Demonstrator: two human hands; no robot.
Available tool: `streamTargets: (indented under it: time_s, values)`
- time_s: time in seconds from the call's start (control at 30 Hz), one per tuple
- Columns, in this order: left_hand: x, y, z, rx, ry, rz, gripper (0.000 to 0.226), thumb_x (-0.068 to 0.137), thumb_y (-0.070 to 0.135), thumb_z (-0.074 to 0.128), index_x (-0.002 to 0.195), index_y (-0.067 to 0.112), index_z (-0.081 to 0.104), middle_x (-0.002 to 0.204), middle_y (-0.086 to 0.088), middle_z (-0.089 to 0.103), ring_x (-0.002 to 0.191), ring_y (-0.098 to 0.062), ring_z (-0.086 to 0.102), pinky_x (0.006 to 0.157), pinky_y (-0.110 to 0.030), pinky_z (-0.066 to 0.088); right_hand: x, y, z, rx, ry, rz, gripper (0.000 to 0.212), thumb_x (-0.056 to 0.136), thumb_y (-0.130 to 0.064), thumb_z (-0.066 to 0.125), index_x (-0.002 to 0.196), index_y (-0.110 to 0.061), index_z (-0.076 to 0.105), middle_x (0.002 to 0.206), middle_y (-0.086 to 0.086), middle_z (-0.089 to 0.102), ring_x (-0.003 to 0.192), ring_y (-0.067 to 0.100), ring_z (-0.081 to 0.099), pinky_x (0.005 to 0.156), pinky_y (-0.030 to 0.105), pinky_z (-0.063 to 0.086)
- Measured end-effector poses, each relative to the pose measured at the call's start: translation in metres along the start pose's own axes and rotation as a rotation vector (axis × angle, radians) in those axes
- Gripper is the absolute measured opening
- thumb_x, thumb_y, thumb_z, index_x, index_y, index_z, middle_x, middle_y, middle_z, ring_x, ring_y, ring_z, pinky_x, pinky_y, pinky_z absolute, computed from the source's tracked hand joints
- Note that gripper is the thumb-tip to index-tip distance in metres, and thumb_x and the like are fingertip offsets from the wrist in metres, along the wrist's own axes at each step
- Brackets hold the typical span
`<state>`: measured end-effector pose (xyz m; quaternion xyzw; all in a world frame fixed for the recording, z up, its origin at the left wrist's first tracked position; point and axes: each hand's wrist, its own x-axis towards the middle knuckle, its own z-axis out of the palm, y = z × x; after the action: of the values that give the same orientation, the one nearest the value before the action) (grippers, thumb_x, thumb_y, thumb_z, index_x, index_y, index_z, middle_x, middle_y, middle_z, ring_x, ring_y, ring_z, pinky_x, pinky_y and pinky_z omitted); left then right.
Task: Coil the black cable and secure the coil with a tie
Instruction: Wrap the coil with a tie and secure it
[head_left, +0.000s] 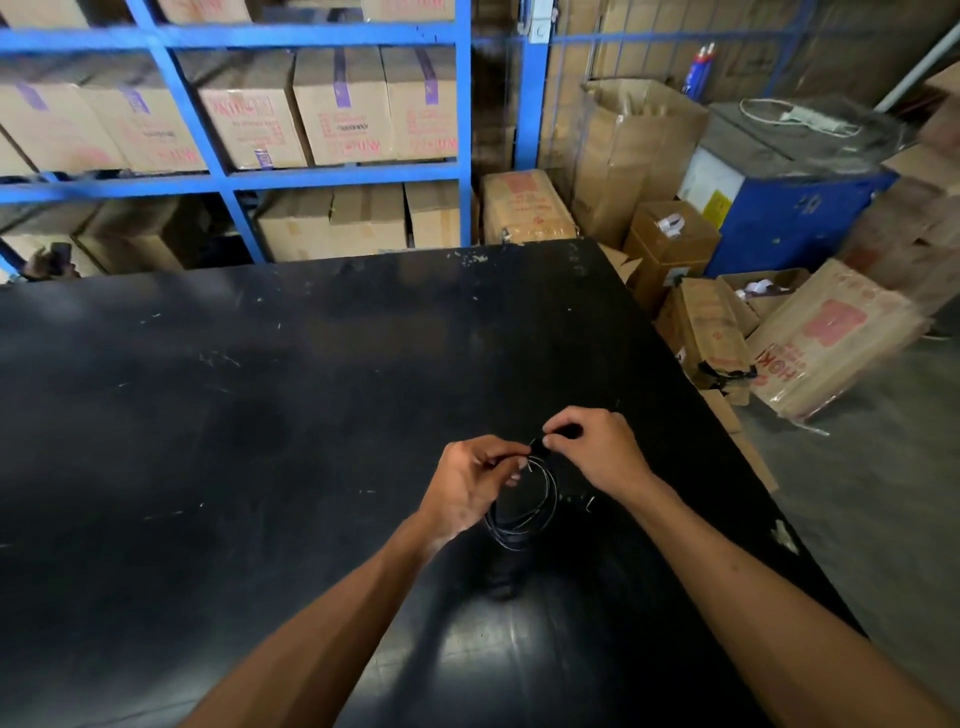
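Note:
A thin black cable (524, 512) is wound into a small coil that hangs just above the black table (260, 389). My left hand (470, 480) pinches the top of the coil from the left. My right hand (595, 449) pinches a short black piece, probably the tie (540, 446), at the top of the coil. The two hands are close together, fingertips almost touching. A short light-coloured end sticks out between them. The lower loops of the coil hang free below my left hand.
The table's right edge runs diagonally past my right forearm, with a concrete floor beyond. Cardboard boxes (810, 338) lie on the floor at the right. A blue rack (332, 176) full of cartons stands behind the table, and a blue machine (789, 208) stands at the back right.

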<state>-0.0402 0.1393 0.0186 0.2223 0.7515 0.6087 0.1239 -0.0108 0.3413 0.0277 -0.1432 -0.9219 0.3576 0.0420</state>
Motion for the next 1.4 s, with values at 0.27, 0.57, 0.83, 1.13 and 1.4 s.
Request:
streamTargets:
  time_s: [0.27,0.57,0.83,1.13,1.4]
  values:
    - [-0.002,0.006,-0.016,0.122,0.031,0.067,0.013,0.09,0.009,0.072,0.1,0.014,0.079,0.087,0.001,0.077,0.072,-0.004,0.07,0.071,-0.022,0.056,-0.006,-0.028,-0.016,-0.007,-0.225,-0.186,0.02,0.098,-0.017,0.067,0.112,-0.032,0.069,0.098,-0.02,0.069,0.09,-0.011,0.062,0.076,0.011,0.042]
    - [-0.004,0.018,-0.023,0.146,-0.016,0.09,0.015,0.09,0.01,0.073,0.101,0.015,0.08,0.093,0.001,0.078,0.084,-0.011,0.074,0.082,-0.027,0.06,-0.006,-0.051,-0.026,-0.076,-0.364,-0.241,0.026,0.101,-0.01,0.061,0.122,-0.025,0.065,0.107,-0.009,0.073,0.105,0.006,0.067,0.091,0.027,0.052]
    - [-0.008,0.014,-0.025,0.07,0.024,-0.062,0.024,0.091,0.011,0.07,0.091,0.032,0.081,0.084,0.002,0.08,0.073,-0.019,0.076,0.078,-0.031,0.062,-0.008,-0.049,-0.02,-0.076,-0.292,-0.271,0.02,0.094,-0.022,0.069,0.111,-0.033,0.069,0.104,-0.013,0.07,0.094,0.002,0.067,0.081,0.025,0.058]
    - [-0.003,0.019,-0.025,0.01,0.054,-0.14,0.016,0.092,-0.001,0.065,0.098,0.002,0.079,0.087,-0.016,0.078,0.079,-0.025,0.076,0.077,-0.034,0.064,-0.033,-0.063,-0.018,-0.38,-0.118,-0.736,0.018,0.096,-0.019,0.062,0.102,-0.018,0.079,0.103,-0.004,0.07,0.085,0.01,0.067,0.078,0.031,0.058]
    - [0.0,0.024,-0.031,0.032,0.034,-0.126,0.016,0.092,0.003,0.065,0.094,0.009,0.08,0.078,-0.005,0.079,0.074,-0.019,0.077,0.075,-0.031,0.064,-0.041,-0.066,-0.004,-0.677,-0.071,-0.773,0.027,0.094,-0.033,0.069,0.108,-0.01,0.071,0.106,0.003,0.063,0.09,0.015,0.064,0.074,0.029,0.059]
